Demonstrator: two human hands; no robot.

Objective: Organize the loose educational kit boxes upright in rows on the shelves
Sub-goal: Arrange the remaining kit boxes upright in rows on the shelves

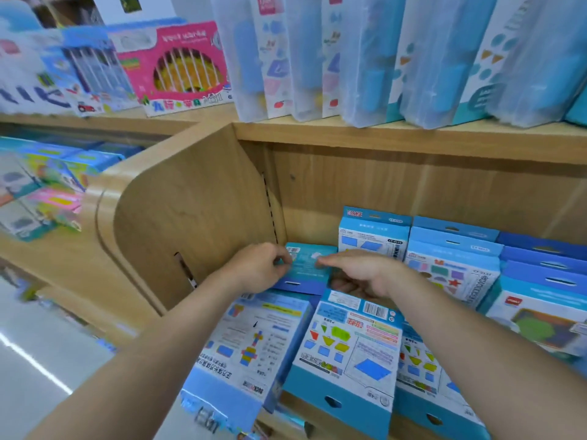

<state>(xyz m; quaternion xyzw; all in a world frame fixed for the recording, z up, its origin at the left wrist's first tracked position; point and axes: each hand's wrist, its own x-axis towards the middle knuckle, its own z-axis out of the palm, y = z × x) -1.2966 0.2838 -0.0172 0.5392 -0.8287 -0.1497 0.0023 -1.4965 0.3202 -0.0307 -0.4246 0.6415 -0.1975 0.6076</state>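
Left hand (259, 268) pinches teal box (303, 272); right hand (365, 274) covers it, grip unclear.

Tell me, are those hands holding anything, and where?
A teal box: left hand pinches its left edge, right hand lies across its right side.

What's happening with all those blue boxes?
A person is tidying kit boxes on a wooden shelf. Both hands are on one teal box in the back left corner: the left hand pinches its edge, the right hand lays straight fingers on top. In front lie flat boxes; upright boxes stand to the right.
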